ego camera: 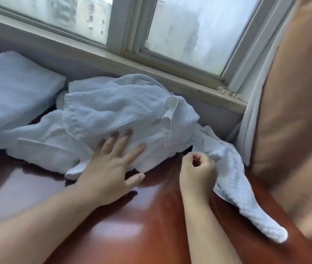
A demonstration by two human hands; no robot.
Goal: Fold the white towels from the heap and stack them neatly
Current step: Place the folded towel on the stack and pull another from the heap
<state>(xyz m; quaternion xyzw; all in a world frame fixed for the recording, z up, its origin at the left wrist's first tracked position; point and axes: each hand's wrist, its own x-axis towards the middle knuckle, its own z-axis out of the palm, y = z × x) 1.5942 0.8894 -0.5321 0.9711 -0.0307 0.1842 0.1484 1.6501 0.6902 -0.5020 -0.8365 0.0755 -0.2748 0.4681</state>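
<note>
The glossy red-brown table [151, 225] fills the lower view, with a window [189, 35] at 12 o'clock and a brown curtain [294, 111] at 3 o'clock. The heap [113, 107] of white towels sits at the centre, against the wall below the sill. A folded stack [12, 88] lies at 9 o'clock, just beside it. One loose towel [242, 197] trails from the heap's right side toward 5 o'clock.

The left hand [111, 168] lies flat, fingers spread, on the heap's front. The right hand [197, 172] is curled round the loose towel's upper part.

That towel's far end looks caught under the heap. A hard pull could therefore drag the pile across the slick wood, perhaps into the stack, if the flat hand presses too lightly. Gripped bunched like this, it may also fold crooked.
</note>
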